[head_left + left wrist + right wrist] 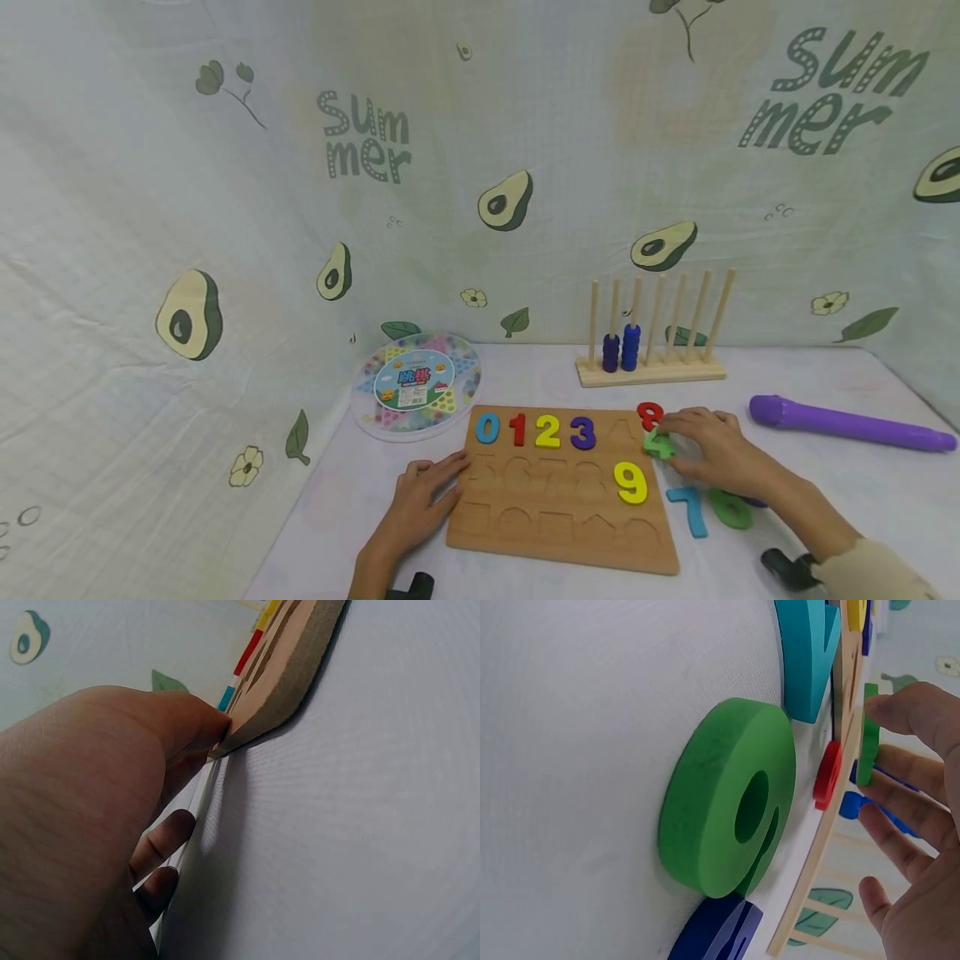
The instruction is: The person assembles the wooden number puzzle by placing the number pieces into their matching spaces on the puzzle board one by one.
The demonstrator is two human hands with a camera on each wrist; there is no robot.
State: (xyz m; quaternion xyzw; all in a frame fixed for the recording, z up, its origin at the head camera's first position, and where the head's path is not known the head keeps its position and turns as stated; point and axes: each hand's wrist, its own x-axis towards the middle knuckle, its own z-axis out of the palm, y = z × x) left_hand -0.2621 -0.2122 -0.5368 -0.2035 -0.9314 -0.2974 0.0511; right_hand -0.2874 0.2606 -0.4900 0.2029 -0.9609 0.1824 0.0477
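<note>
A wooden number board [555,492] lies on the white table, with a blue 0 [487,427], red 1 [517,429], yellow 2 [548,432] and purple 3 [582,432] along its top row and a yellow 9 [631,483] in the middle row. My right hand [716,450] pinches a green number 4 [660,445] between thumb and fingers, just over the board's right edge; the right wrist view shows the green piece [868,735] edge-on, raised off the table. My left hand [422,504] rests against the board's left edge, its thumb touching the rim [262,727] in the left wrist view.
Beside the board lie a red 8 [649,414], a blue 7 [691,510], a green 6 [730,508] and a dark blue piece [716,930] partly hidden. Behind stand a peg rack [652,375] with beads and a round game box [416,387]. A purple microphone-shaped stick [855,423] lies right.
</note>
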